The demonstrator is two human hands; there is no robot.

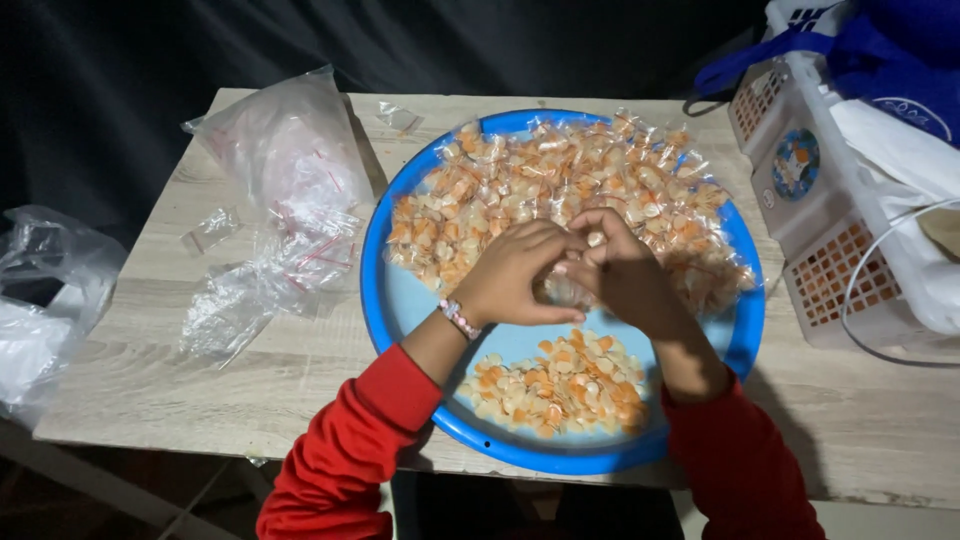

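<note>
A big round blue tray (400, 310) lies on the wooden table. Many small clear packets of orange and white chips (560, 180) are piled across its far half. A loose heap of the same chips (560, 385) lies at its near edge. My left hand (515, 275) and my right hand (625, 275) meet over the middle of the tray, both pinching one small clear packet (570, 290) partly hidden between the fingers. Red sleeves cover both arms, and a bead bracelet (459, 318) is on the left wrist.
A pile of empty small clear zip bags (275, 215) lies on the table left of the tray. A crumpled plastic bag (40, 300) hangs off the left edge. A white plastic basket (830, 200) with a blue bag (880, 50) stands at the right.
</note>
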